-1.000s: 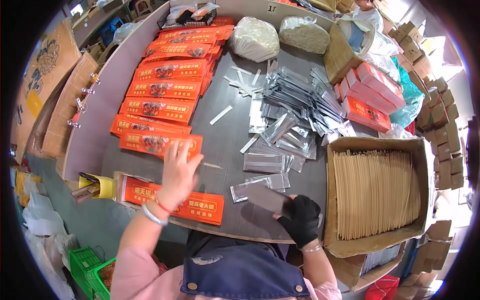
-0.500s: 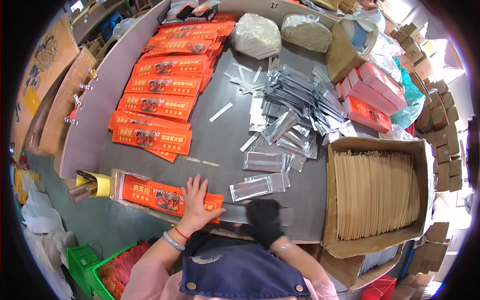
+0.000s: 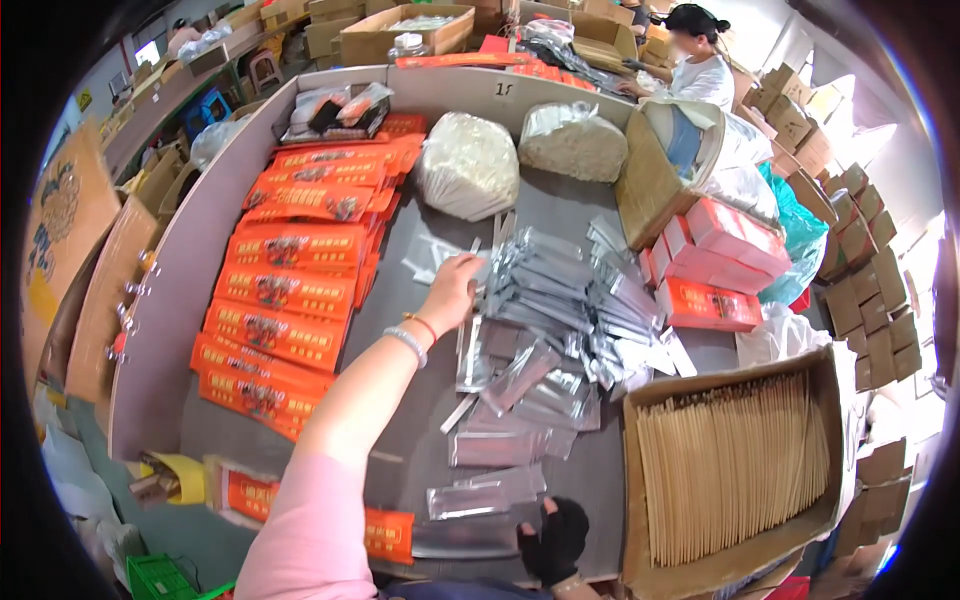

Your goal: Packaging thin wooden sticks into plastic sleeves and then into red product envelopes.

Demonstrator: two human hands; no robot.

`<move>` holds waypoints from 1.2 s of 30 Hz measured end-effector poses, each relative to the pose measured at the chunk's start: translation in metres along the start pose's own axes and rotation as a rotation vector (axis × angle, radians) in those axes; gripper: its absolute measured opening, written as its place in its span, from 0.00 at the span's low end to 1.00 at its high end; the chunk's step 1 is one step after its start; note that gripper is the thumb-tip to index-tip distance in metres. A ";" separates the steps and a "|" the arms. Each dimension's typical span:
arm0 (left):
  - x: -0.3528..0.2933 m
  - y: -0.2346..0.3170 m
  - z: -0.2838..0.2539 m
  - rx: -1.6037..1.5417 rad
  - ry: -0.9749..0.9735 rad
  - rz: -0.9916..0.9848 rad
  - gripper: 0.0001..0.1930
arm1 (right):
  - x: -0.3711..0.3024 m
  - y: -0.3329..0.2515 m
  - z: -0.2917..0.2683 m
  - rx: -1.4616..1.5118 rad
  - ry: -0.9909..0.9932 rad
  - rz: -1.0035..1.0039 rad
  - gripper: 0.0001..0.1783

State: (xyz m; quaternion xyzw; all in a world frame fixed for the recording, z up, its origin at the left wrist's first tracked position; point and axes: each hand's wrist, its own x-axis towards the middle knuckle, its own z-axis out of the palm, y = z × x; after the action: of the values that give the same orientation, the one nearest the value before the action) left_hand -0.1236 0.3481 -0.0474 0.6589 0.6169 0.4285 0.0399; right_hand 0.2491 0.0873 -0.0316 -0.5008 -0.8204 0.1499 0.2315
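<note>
At near counter edge, right hand in black fingerless glove, fingers spread flat on silver foil pouch; not gripping. Orange packet just left of it. Further out, more flat pouches in row. Left hand, pink sleeve, bracelets at wrist, reaches across to heap of silver pouches; fingers curled on heap edge, grip unclear. Orange packets stacked left. Box of pale sticks right.
</note>
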 end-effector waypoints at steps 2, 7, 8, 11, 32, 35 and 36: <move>0.042 -0.026 0.024 0.037 0.000 0.014 0.19 | 0.000 -0.003 0.000 0.007 -0.077 0.009 0.30; 0.105 -0.033 0.069 0.142 -0.271 0.024 0.18 | 0.000 -0.002 -0.003 -0.033 -0.111 0.054 0.31; 0.105 -0.036 0.070 0.315 -0.335 0.040 0.18 | 0.001 0.000 -0.001 -0.023 -0.159 0.081 0.30; 0.097 -0.038 0.060 0.494 -0.391 0.098 0.19 | 0.003 -0.005 -0.005 -0.012 -0.021 0.038 0.28; -0.051 0.066 -0.073 0.282 -0.436 -0.132 0.15 | 0.011 -0.007 -0.012 -0.011 -0.028 0.004 0.28; 0.000 0.022 -0.027 0.209 -0.116 -0.043 0.16 | 0.008 -0.009 -0.014 -0.006 -0.030 -0.008 0.28; 0.014 0.008 -0.011 0.205 -0.109 -0.035 0.16 | 0.006 -0.009 -0.014 0.002 -0.024 -0.010 0.28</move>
State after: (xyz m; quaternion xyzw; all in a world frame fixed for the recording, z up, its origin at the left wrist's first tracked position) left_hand -0.1262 0.3530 -0.0283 0.6709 0.6659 0.3258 0.0133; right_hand 0.2477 0.0885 -0.0142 -0.4946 -0.8255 0.1557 0.2227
